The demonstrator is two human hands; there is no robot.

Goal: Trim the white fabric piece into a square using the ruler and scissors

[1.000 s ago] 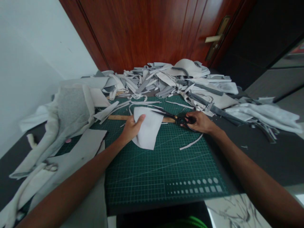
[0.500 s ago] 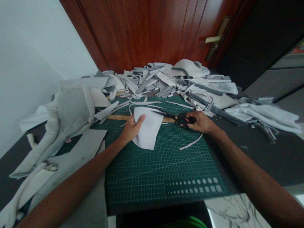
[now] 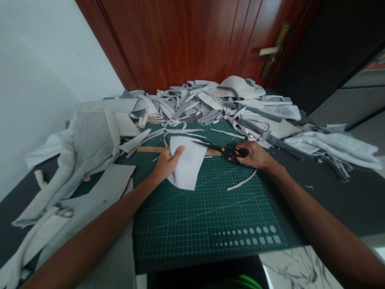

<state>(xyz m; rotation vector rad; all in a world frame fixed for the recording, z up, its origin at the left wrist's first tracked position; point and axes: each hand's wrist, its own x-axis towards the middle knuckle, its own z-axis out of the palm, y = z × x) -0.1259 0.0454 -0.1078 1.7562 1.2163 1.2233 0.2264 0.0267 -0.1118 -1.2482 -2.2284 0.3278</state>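
Note:
My left hand [image 3: 170, 160] is closed on the left edge of a white piece of fabric [image 3: 189, 168], thumb on top, fingers behind it. In my right hand [image 3: 251, 154] is a pair of black scissors [image 3: 224, 150], with fingers through the handles. The blades point left and lie along the fabric's top edge, near its upper right corner. Both hands are above a green cutting mat [image 3: 198, 224]. Behind the fabric, a wooden ruler [image 3: 150, 149] lies across the mat, partly covered. A thin cut strip [image 3: 242, 182] rests just below my right hand.
A heap of grey and white scraps [image 3: 195, 100] runs along the back, before a wooden door [image 3: 180, 40]. Larger cloth pieces [image 3: 93, 136] are piled at the left. More scraps [image 3: 331, 144] lie at the right on the dark table [image 3: 339, 204]. Strips litter the floor.
Almost nothing differs. Both hands, the fabric and the scissors keep nearly the same place; the view has shifted only very slightly.

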